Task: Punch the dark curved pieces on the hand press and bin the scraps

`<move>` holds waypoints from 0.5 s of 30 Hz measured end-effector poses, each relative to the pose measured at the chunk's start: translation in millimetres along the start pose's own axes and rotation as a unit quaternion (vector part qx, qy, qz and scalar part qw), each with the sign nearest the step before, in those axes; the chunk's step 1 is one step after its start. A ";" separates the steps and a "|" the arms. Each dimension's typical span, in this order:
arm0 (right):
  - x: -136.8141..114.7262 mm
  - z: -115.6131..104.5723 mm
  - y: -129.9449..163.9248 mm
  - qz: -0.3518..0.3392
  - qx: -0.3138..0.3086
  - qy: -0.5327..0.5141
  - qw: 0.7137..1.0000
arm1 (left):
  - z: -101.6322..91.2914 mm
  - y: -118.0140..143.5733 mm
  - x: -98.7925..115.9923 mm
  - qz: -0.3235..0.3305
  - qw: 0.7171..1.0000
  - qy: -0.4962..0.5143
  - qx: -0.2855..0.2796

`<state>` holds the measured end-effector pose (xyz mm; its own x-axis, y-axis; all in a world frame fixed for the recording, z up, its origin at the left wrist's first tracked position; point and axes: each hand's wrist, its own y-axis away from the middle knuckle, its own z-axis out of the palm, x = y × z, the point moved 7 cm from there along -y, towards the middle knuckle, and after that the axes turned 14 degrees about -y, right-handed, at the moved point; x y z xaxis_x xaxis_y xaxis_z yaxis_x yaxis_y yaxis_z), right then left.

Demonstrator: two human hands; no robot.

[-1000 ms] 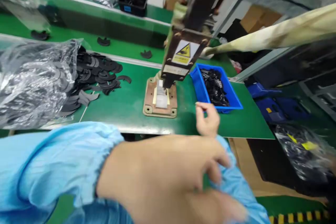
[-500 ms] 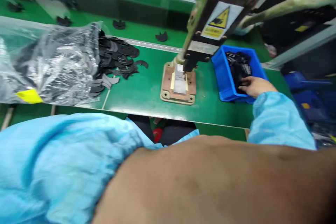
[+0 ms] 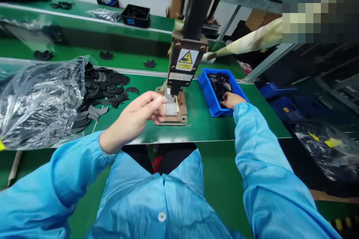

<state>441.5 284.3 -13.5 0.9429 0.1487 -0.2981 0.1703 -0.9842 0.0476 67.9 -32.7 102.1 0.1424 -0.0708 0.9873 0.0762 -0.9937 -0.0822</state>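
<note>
Nearest you, your left hand [image 3: 134, 119] hovers over the front edge of the counter [image 3: 204, 127], fingers loosely curled with the thumb and forefinger drawn close together; whether they pinch anything, you cannot tell. Its fingertips [image 3: 159, 106] sit just beside the metal base plate [image 3: 183, 114] of the press, touching or nearly touching its left side. A pale white block [image 3: 171, 107] lies on that plate, just right of your fingertips, under the press head [image 3: 185, 63] with its yellow warning label.

Your right hand [image 3: 231, 100] reaches further, to the near end of the blue bin [image 3: 209, 93] toward the counter's right edge, fingers dipped in among the small black parts [image 3: 221, 82]; its grip is hidden, so you cannot tell if it holds one.

To your left, a clear plastic bag [image 3: 39, 101] of flat black curved pieces lies on the counter's left side, with a loose heap of the same pieces [image 3: 106, 86] spilled from its mouth, well apart from both hands.

Beyond the counter's far edge, a few stray black pieces lie on a green belt [image 3: 84, 54], and a black tray [image 3: 136, 15] stands further back.
</note>
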 end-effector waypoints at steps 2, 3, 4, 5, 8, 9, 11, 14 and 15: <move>1.1 -3.3 -3.1 0.015 -0.020 -0.003 1.000 | -22.8 -4.5 -64.9 -0.056 0.994 -0.038 0.081; 0.3 -3.4 -3.1 0.019 -0.024 -0.006 1.000 | -33.9 -3.8 -99.3 -0.079 0.988 -0.060 0.122; -0.9 -3.5 -2.1 0.019 -0.023 -0.009 1.000 | -43.0 -2.5 -130.7 -0.097 0.980 -0.081 0.150; -1.9 -3.6 -0.1 0.018 -0.018 -0.013 1.000 | -50.8 -0.8 -157.0 -0.113 0.974 -0.097 0.172; -2.5 -6.5 8.5 0.014 0.005 -0.026 1.000 | -62.8 4.0 -194.2 -0.113 0.970 -0.102 0.190; -2.0 -8.3 11.3 0.012 0.014 -0.031 0.999 | -64.1 5.5 -195.4 -0.105 0.971 -0.101 0.189; -0.8 -12.8 15.8 0.008 0.031 -0.045 0.998 | -64.1 8.6 -190.4 -0.088 0.973 -0.108 0.186; 0.1 -19.4 20.5 -0.004 0.058 -0.071 0.996 | -61.4 11.8 -182.5 -0.074 0.972 -0.123 0.184; 0.1 -21.3 22.2 -0.009 0.068 -0.082 0.994 | -60.5 12.3 -181.8 -0.073 0.972 -0.125 0.182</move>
<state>451.4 264.5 7.8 0.8790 0.1592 -0.4495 0.1350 -0.9871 -0.0856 -16.7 -37.3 -70.1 0.3364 0.1376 0.9316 0.4521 -0.8914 -0.0316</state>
